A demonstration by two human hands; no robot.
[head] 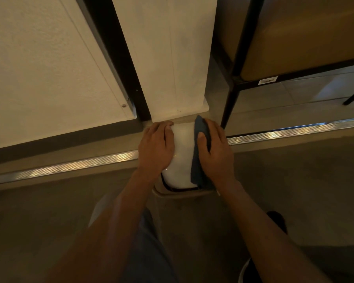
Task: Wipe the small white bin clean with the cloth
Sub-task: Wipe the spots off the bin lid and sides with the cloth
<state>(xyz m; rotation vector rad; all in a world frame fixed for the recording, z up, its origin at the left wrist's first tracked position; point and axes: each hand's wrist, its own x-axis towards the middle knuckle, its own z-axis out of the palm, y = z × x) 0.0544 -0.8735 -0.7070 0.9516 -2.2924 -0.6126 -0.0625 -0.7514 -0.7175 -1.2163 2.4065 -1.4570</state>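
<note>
head | left hand flat on bin; right hand fingers pinching cloth

small white bin sits tight against white pillar base; no passage behind it. black frame leg stands close on the right. floor left and near side lies open.

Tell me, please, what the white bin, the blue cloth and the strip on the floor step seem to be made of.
White bin: smooth and glossy with small highlights, probably plastic, though coated metal is possible. Blue cloth: soft, matte, fuzzy-edged fabric, likely microfibre or terry. Floor strip: shiny, finely ribbed, reflecting light, so it looks like metal, perhaps aluminium.
</note>
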